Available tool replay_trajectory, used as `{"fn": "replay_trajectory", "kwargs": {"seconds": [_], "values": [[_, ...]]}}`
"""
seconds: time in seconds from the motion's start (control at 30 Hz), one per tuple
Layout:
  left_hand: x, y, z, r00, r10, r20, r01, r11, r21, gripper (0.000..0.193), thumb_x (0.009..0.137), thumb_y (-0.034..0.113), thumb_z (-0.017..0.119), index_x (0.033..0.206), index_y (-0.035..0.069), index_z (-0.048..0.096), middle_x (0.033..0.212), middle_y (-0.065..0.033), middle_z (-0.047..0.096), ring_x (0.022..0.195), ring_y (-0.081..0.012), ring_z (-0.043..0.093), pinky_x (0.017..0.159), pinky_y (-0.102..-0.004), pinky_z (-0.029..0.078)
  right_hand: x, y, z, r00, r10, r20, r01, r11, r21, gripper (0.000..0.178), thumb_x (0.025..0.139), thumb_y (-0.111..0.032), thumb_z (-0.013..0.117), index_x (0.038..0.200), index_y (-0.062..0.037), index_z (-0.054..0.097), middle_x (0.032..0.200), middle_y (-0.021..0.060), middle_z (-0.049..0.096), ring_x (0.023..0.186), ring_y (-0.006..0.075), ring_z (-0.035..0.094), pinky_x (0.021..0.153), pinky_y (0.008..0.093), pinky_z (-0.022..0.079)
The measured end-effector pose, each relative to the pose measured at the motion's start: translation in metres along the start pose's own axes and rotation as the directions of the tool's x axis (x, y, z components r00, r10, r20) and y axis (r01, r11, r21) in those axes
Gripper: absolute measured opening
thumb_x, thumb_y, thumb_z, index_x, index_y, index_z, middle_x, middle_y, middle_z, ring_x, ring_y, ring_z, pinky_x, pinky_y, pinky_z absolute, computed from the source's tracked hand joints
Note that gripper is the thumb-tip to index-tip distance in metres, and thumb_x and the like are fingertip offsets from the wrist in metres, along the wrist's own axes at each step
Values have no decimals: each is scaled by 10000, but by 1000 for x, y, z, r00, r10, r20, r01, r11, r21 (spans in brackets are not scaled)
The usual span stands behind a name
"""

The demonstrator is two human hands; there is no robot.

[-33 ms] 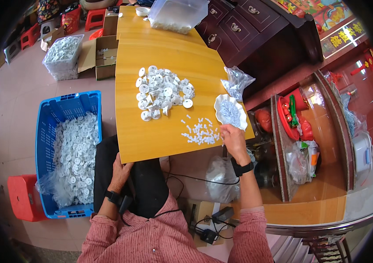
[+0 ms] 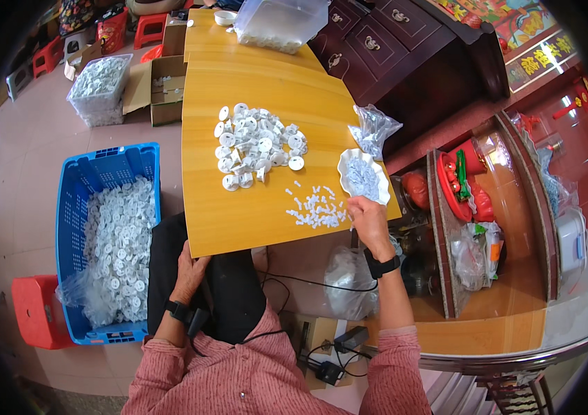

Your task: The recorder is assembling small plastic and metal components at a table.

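My right hand (image 2: pixel 370 220) is at the table's right edge, its fingers bent together at the near rim of a white scalloped dish (image 2: pixel 344 164). Small pale plastic pegs fill the dish; whether the fingertips grip its rim or a peg is hidden. Just left of that hand, loose white pegs (image 2: pixel 318 211) lie scattered on the wooden table (image 2: pixel 266 79). Farther back sits a pile of round white plastic parts (image 2: pixel 264 144). My left hand (image 2: pixel 189 273) rests low on my thigh against the table's near edge, its fingers mostly out of sight.
A blue crate (image 2: pixel 70 207) of white parts stands on the floor at left, beside a red stool (image 2: pixel 34 311). A clear bag (image 2: pixel 375 130) lies behind the dish. On the table's far end is a clear plastic tub (image 2: pixel 276 24). Dark drawers (image 2: pixel 377 41) border the right side.
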State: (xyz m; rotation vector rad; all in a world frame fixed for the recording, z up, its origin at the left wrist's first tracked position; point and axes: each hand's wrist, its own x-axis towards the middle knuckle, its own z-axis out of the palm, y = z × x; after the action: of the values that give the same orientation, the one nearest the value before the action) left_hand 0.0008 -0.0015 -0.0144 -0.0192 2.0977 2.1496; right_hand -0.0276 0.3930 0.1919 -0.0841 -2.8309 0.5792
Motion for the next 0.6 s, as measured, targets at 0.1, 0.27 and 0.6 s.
{"fn": "replay_trajectory", "kwargs": {"seconds": [0.1, 0.27, 0.6], "values": [[-1, 6, 1, 1000, 8, 1, -8, 1000, 3, 384, 926, 258, 663, 1187, -8, 570, 1084, -147, 661, 1046, -240, 638, 898, -354, 488, -1, 3, 1, 999, 35, -10, -35, 997, 75, 149, 898, -55, 659, 1016, 19, 710, 743, 97, 701, 619, 122, 641, 570, 275, 516], [-1, 4, 3, 999, 46, -17, -46, 999, -12, 387, 933, 254, 673, 1194, -12, 566, 1083, -132, 664, 1023, -211, 635, 886, -332, 489, -4, -4, -10, 999, 42, -9, -42, 998, 43, 137, 839, -58, 707, 962, 2, 718, 815, 129, 719, 727, 224, 686, 656, 336, 541], [-1, 4, 3, 999, 35, -42, -35, 999, -5, 364, 938, 243, 695, 1183, -1, 582, 1047, -101, 673, 977, -155, 626, 837, -310, 502, -23, -8, -21, 988, 34, 149, 18, 942, -334, 141, 803, -42, 659, 935, -65, 703, 885, 163, 699, 861, 363, 678, 741, 471, 530]]}}
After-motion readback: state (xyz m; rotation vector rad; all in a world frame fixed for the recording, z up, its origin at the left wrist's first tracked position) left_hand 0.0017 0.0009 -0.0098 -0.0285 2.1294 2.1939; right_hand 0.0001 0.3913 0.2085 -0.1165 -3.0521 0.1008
